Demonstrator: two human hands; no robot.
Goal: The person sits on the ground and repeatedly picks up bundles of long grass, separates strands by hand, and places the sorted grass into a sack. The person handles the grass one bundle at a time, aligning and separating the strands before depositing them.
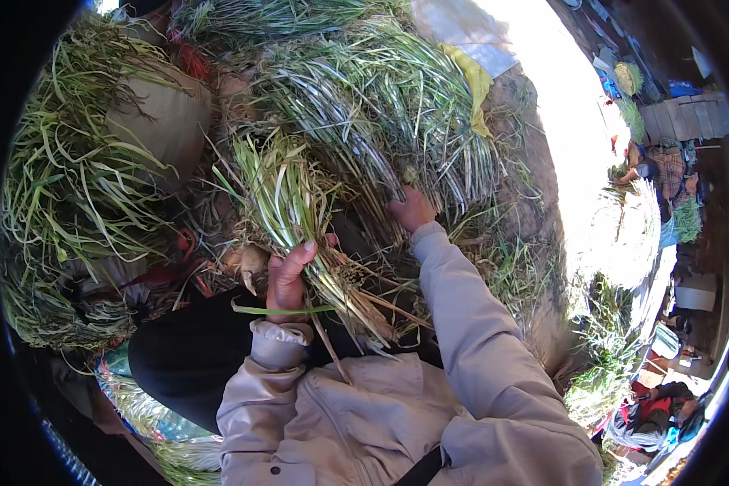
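My left hand (288, 279) is wrapped around a bundle of long green-and-white leafy stalks (285, 206), resembling green garlic or scallions. Its leaves fan out ahead of the hand, and dry, straw-coloured ends hang back towards my jacket. My right hand (412, 209) reaches forward to the near edge of a large pile of similar stalks (364, 115). Its fingers close on the pale lower end of some stalks; how many is hidden. One loose green leaf (279, 310) lies across my left wrist.
A heap of leafy stalks (67, 158) rises at left beside a rounded grey-beige surface (161, 115). A yellow-edged sheet (471, 79) lies under the pile's far right. Loose leaves litter the soil (522, 212). People, including one in red and black (653, 413), are at far right.
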